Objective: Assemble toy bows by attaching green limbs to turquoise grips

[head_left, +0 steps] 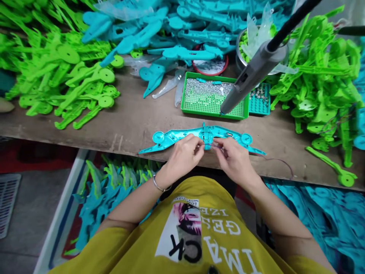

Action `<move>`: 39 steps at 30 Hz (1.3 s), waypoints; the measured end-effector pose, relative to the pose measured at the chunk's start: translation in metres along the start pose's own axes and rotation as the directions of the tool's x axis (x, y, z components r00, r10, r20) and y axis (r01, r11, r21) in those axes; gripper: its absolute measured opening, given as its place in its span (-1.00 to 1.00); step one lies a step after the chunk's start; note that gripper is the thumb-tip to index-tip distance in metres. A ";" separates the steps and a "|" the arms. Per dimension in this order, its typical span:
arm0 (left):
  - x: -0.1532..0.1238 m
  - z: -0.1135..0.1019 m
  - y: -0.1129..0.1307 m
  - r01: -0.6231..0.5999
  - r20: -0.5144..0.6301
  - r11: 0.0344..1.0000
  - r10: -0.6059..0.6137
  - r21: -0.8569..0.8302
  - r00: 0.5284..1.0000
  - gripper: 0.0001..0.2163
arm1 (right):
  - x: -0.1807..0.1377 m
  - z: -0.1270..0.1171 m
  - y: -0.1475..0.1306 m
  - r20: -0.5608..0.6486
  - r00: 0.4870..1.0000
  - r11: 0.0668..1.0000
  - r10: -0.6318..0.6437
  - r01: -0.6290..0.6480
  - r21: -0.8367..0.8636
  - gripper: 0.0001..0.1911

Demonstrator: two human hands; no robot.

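A long turquoise plastic shell (171, 137), shaped like a toy bow, lies across the front edge of the wooden bench (137, 118). My left hand (182, 156) pinches at its middle section, fingers closed on a small part there. My right hand (234, 159) is closed too, pinching thin wires (281, 161) that trail off to the right along the bench. Both hands meet at the shell's centre.
A grey powered screwdriver (253, 76) hangs above a green tray of screws (212, 95). Heaps of green parts (65, 72) lie left and right, turquoise parts (171, 34) at the back. Bins of finished pieces (111, 190) stand below the bench.
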State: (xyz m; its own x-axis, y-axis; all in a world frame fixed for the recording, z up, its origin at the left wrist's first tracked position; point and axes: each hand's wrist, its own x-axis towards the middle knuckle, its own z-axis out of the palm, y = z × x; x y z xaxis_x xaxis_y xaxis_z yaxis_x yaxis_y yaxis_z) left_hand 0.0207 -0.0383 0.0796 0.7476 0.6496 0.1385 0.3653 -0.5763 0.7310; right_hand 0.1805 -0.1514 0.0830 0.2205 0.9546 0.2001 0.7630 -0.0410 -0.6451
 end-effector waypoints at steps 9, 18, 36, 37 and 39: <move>0.026 0.001 -0.012 0.163 0.122 0.986 -0.159 -0.022 0.980 -0.91 | 0.030 -0.020 0.021 0.340 0.914 0.839 -0.220 0.356 -0.413 -0.70; 0.028 -0.010 -0.010 0.075 0.262 0.997 -0.081 0.031 0.962 -0.90 | 0.046 -0.031 0.020 0.231 0.972 0.999 -0.047 0.044 0.019 -0.63; 0.023 -0.013 -0.031 -0.129 0.273 0.951 0.049 0.283 0.961 -0.25 | 0.068 -0.045 0.029 0.432 0.898 0.915 -0.082 0.240 -0.324 -0.78; 0.023 -0.012 -0.035 -0.133 0.282 0.952 0.052 0.276 0.958 -0.26 | 0.069 -0.044 0.027 0.466 0.882 0.897 -0.073 0.262 -0.356 -0.77; 0.023 -0.008 -0.043 -0.136 0.287 0.959 0.062 0.248 0.956 -0.31 | 0.073 -0.043 0.019 0.534 0.844 0.861 -0.057 0.313 -0.402 -0.77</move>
State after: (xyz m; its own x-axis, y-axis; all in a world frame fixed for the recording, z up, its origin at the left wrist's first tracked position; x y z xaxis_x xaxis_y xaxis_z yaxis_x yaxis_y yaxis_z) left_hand 0.0184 0.0052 0.0568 0.8963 0.4433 -0.0141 0.3862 -0.7643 0.5165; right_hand 0.2371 -0.0947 0.1169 -0.1820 0.9652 -0.1880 0.9699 0.1447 -0.1960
